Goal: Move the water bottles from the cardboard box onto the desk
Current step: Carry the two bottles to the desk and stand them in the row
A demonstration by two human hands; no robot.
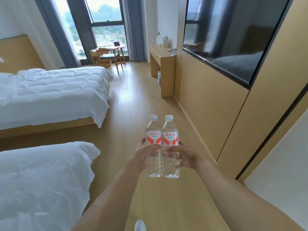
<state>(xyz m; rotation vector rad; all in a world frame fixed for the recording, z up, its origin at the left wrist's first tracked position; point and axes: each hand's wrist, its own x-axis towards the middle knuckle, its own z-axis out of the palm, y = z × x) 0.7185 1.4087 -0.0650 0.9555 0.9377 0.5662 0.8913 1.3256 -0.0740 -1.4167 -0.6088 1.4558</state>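
Note:
Two clear water bottles with white caps and red-and-white labels stand upright side by side in front of me, above the wooden floor. My left hand (144,153) grips the left water bottle (153,130) around its lower half. My right hand (182,155) grips the right water bottle (170,131) the same way. The bottles touch each other. The wooden desk (160,55) stands far ahead against the right wall, with a white kettle (165,41) and a phone on it. No cardboard box is in view.
Two beds with white duvets (50,90) fill the left side. A wooden floor aisle (133,97) runs ahead between the beds and the panelled right wall with its dark TV screen (233,39). A chair and small round table (115,54) stand by the window.

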